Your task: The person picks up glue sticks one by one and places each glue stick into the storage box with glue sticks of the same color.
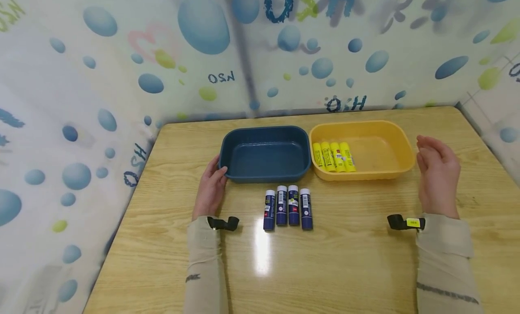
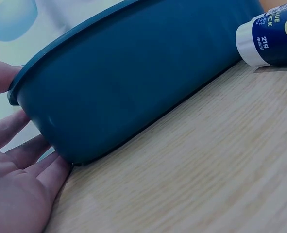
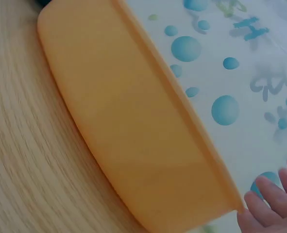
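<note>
white wall [image 1: 134, 104] with blue and green blots behind wood-grain tabletop [image 1: 325, 273]. blue tray [image 1: 266, 160] and yellow tray [image 1: 378, 151] side by side on it. four yellow glue sticks [image 1: 337, 157] lie in row at left end of yellow tray. four dark-blue glue sticks [image 1: 293, 210], white caps, lie in row in front of blue tray. left hand [image 1: 210, 190]: grip holding blue tray's left end, thumb at rim, fingers against outer wall. right hand [image 1: 439, 178]: grip loose, fingers lightly bent, holding nothing, just beside yellow tray's right end.
</note>
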A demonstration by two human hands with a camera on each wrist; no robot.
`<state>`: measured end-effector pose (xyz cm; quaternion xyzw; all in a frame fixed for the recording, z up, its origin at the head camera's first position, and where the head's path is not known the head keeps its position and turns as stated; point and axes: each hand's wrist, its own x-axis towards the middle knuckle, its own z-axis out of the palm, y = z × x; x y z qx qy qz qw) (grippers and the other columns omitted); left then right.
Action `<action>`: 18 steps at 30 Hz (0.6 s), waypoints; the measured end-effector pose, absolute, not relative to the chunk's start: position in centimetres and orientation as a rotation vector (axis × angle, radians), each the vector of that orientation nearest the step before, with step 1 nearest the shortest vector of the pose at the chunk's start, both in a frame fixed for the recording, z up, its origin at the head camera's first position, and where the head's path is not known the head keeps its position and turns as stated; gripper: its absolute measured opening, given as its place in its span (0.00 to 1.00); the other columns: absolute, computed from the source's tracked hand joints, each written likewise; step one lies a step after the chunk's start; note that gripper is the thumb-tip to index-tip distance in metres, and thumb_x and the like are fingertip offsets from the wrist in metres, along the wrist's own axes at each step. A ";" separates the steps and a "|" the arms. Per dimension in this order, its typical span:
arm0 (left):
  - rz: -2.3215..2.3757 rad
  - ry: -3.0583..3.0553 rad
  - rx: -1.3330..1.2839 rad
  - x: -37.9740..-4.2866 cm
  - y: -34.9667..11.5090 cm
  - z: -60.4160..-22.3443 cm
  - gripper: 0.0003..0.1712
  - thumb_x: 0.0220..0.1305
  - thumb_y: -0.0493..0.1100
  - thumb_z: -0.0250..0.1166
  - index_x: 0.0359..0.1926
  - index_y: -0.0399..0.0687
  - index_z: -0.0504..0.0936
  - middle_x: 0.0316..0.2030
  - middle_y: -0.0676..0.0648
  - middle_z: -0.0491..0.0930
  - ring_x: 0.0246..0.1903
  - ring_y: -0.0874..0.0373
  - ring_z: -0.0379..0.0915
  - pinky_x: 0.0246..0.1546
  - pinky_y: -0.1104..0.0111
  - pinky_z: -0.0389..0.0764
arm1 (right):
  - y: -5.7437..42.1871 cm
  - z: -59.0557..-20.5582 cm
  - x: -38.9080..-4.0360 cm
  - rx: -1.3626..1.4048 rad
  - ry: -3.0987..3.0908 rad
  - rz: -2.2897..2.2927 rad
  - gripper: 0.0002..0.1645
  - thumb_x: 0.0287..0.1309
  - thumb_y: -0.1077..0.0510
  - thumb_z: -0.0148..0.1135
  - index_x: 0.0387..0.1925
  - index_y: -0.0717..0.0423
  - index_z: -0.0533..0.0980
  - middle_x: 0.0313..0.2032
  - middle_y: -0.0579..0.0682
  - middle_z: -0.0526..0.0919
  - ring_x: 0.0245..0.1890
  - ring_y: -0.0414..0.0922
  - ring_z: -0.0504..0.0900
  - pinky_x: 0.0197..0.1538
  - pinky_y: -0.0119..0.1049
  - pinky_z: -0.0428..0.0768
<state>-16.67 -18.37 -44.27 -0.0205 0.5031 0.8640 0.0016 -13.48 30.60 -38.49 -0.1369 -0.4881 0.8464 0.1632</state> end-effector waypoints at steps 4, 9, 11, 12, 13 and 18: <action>2.716 1.578 -0.081 -16.7 -18.4 -44.1 0.29 0.62 0.30 0.52 0.63 0.41 0.58 0.63 0.43 0.56 0.61 0.49 0.53 0.59 0.64 0.59 | 30.9 -39.4 -13.6 -0.374 -1.192 2.529 0.23 0.55 0.68 0.56 0.54 0.61 0.67 0.57 0.52 0.63 0.55 0.41 0.66 0.52 0.26 0.68; 2.722 1.565 -0.088 -16.6 -18.4 -43.9 0.29 0.61 0.30 0.53 0.63 0.41 0.58 0.63 0.43 0.56 0.62 0.49 0.53 0.59 0.64 0.59 | 31.1 -40.5 -13.7 -0.385 -1.211 2.623 0.27 0.55 0.69 0.55 0.57 0.56 0.64 0.59 0.49 0.58 0.56 0.41 0.63 0.54 0.27 0.66; 2.719 1.568 -0.085 -16.6 -18.4 -43.9 0.29 0.61 0.30 0.53 0.63 0.41 0.58 0.63 0.43 0.56 0.62 0.49 0.53 0.59 0.64 0.58 | 31.2 -40.9 -13.7 -0.388 -1.218 2.684 0.29 0.55 0.68 0.55 0.59 0.54 0.63 0.60 0.46 0.56 0.58 0.41 0.62 0.56 0.27 0.64; 2.719 1.567 -0.085 -16.6 -18.4 -43.8 0.29 0.61 0.30 0.53 0.63 0.41 0.58 0.63 0.43 0.56 0.62 0.49 0.53 0.59 0.64 0.58 | 31.2 -41.1 -13.7 -0.386 -1.220 2.711 0.29 0.56 0.68 0.55 0.60 0.53 0.62 0.61 0.45 0.55 0.58 0.41 0.61 0.57 0.27 0.63; 2.721 1.567 -0.085 -16.6 -18.4 -43.8 0.29 0.61 0.30 0.53 0.63 0.41 0.58 0.63 0.43 0.56 0.62 0.49 0.53 0.59 0.64 0.58 | 31.2 -41.2 -13.8 -0.382 -1.221 2.735 0.30 0.56 0.67 0.55 0.61 0.53 0.62 0.61 0.44 0.55 0.58 0.41 0.61 0.57 0.28 0.63; 2.725 1.573 -0.093 -16.6 -18.5 -43.8 0.29 0.61 0.30 0.53 0.63 0.40 0.58 0.62 0.44 0.57 0.61 0.50 0.54 0.59 0.64 0.58 | 31.0 -42.0 -14.2 -0.334 -1.241 2.782 0.31 0.57 0.70 0.52 0.62 0.54 0.61 0.63 0.46 0.54 0.59 0.41 0.61 0.57 0.29 0.64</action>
